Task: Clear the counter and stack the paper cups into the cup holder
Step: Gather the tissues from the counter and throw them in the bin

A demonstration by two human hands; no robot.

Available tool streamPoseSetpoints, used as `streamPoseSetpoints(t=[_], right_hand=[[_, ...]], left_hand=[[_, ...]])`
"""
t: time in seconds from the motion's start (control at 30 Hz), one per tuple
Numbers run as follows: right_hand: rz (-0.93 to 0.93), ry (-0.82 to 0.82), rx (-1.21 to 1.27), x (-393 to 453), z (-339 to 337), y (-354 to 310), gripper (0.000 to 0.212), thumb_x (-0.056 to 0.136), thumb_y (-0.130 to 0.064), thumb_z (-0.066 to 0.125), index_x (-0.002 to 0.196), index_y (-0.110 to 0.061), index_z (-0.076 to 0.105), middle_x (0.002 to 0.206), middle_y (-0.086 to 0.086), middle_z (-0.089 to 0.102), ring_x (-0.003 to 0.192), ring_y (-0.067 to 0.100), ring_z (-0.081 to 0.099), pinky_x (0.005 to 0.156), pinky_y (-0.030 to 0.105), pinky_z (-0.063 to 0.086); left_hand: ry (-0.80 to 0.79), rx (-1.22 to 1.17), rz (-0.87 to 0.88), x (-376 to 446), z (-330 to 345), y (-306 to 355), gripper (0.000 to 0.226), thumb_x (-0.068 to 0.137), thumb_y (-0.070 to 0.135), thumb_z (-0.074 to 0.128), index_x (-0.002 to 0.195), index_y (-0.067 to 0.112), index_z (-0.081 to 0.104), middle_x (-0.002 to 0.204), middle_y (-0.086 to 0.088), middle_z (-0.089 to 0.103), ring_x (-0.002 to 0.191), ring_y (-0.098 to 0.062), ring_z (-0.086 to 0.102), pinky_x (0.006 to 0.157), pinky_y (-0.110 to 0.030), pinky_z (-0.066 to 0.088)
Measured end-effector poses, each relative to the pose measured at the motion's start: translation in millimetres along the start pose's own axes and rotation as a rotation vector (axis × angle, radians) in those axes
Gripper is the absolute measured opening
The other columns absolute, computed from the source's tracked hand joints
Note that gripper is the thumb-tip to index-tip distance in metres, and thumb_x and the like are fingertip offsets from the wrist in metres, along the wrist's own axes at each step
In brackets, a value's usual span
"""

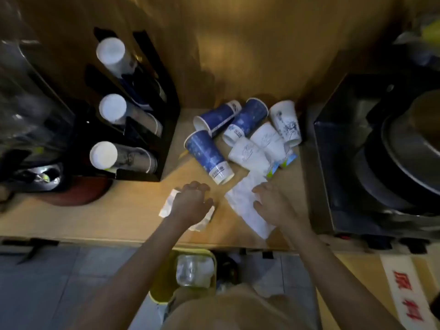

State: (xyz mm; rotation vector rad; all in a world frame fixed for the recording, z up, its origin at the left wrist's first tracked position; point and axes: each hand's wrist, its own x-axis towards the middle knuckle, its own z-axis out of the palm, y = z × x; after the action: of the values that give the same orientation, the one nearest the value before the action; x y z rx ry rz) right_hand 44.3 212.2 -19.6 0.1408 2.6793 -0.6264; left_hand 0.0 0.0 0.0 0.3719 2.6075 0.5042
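Cup holder point(133, 120) at left, half stocked; left hand point(190, 201) curled on crumpled paper point(166, 206); right hand point(271, 201) spread flat over tissue point(247, 210). Paper cups point(240, 136) toppled mid-frame on worktop point(114, 217): careless sweeping could roll them floorward.

Beside my black cup holder point(166, 129), the counter point(119, 215) is pale wood. Three cups point(209, 156) nearest it are dark blue, speckled, with white bands; three beyond point(285, 120) are white with dark line drawings. White napkins point(247, 206) lie nearer me.
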Motion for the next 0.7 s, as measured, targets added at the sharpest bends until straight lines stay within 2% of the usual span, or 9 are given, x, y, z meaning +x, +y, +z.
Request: streamPoseSetpoints(t=[0.1, 0.17, 0.3, 0.4, 0.47, 0.5, 0.57, 0.63, 0.7], right_hand=[[0.061, 0.056, -0.099, -5, 28, 8, 0.055, 0.091, -0.017, 0.045, 0.143, -0.016, 0.024, 0.154, 0.016, 0.019, 0.141, 0.032, 0.018, 0.115, 0.037, 0.018], [0.060, 0.097, -0.147, -10, 42, 13, 0.062, 0.089, -0.017, 0.047, 0.145, -0.020, 0.019, 0.156, 0.019, 0.010, 0.143, 0.035, 0.012, 0.116, 0.043, 0.015], [-0.006, 0.145, -0.313, -11, 54, 30, 0.065, 0.083, -0.023, 0.050, 0.142, -0.023, 0.022, 0.152, 0.023, 0.025, 0.136, 0.044, 0.030, 0.106, 0.057, 0.033], [-0.064, 0.099, -0.328, -11, 53, 32, 0.063, 0.092, -0.024, 0.042, 0.146, -0.026, 0.009, 0.157, 0.016, 0.009, 0.143, 0.038, 0.015, 0.112, 0.052, 0.023], [-0.034, 0.086, -0.298, -11, 53, 28, 0.059, 0.094, -0.022, 0.038, 0.145, -0.027, 0.011, 0.157, 0.012, 0.014, 0.143, 0.033, 0.016, 0.113, 0.046, 0.022], [-0.030, 0.123, -0.276, -13, 54, 24, 0.055, 0.091, -0.018, 0.042, 0.143, -0.026, 0.024, 0.152, 0.013, 0.028, 0.138, 0.033, 0.028, 0.109, 0.045, 0.030], [-0.033, 0.237, -0.186, -20, 63, 15, 0.043, 0.081, -0.012, 0.048, 0.122, -0.022, 0.055, 0.124, 0.015, 0.060, 0.110, 0.035, 0.057, 0.087, 0.043, 0.050], [-0.071, 0.286, -0.087, -28, 79, 11, 0.035, 0.076, -0.012, 0.044, 0.103, -0.017, 0.065, 0.102, 0.015, 0.068, 0.086, 0.034, 0.064, 0.070, 0.037, 0.057], [-0.104, 0.271, -0.005, -38, 94, -2, 0.034, 0.076, -0.011, 0.040, 0.097, -0.012, 0.067, 0.093, 0.017, 0.067, 0.080, 0.035, 0.063, 0.066, 0.036, 0.057]], left_hand=[[0.213, -0.001, -0.048, -4, 30, -9, 0.042, 0.081, 0.007, 0.053, 0.123, 0.009, 0.050, 0.137, -0.017, 0.047, 0.128, -0.034, 0.041, 0.102, -0.045, 0.040], [0.315, 0.079, -0.058, -6, 46, -21, 0.045, 0.076, 0.003, 0.057, 0.120, 0.007, 0.053, 0.136, -0.022, 0.049, 0.128, -0.038, 0.042, 0.101, -0.052, 0.041], [0.141, 0.133, -0.193, -7, 67, -44, 0.054, 0.093, 0.028, 0.041, 0.142, 0.023, 0.020, 0.157, -0.009, 0.006, 0.144, -0.030, 0.000, 0.115, -0.050, 0.006], [0.128, 0.114, -0.203, -16, 76, -49, 0.049, 0.095, 0.031, 0.033, 0.142, 0.025, 0.019, 0.157, -0.007, 0.006, 0.144, -0.029, 0.000, 0.115, -0.052, 0.005], [0.163, 0.088, -0.197, -22, 77, -51, 0.045, 0.093, 0.027, 0.041, 0.138, 0.023, 0.032, 0.155, -0.010, 0.019, 0.143, -0.032, 0.012, 0.113, -0.053, 0.014], [0.200, 0.069, -0.190, -26, 76, -52, 0.042, 0.091, 0.024, 0.046, 0.133, 0.020, 0.041, 0.151, -0.013, 0.030, 0.139, -0.035, 0.023, 0.110, -0.054, 0.022], [0.256, 0.068, -0.153, -36, 76, -55, 0.034, 0.084, 0.021, 0.050, 0.117, 0.014, 0.056, 0.131, -0.017, 0.055, 0.120, -0.041, 0.048, 0.093, -0.053, 0.043], [0.281, 0.076, -0.119, -50, 75, -62, 0.032, 0.078, 0.025, 0.044, 0.099, 0.011, 0.064, 0.103, -0.015, 0.068, 0.092, -0.040, 0.062, 0.068, -0.043, 0.052], [0.301, 0.037, -0.122, -66, 77, -73, 0.029, 0.078, 0.027, 0.044, 0.088, 0.011, 0.067, 0.087, -0.014, 0.069, 0.079, -0.037, 0.062, 0.052, -0.037, 0.050]])
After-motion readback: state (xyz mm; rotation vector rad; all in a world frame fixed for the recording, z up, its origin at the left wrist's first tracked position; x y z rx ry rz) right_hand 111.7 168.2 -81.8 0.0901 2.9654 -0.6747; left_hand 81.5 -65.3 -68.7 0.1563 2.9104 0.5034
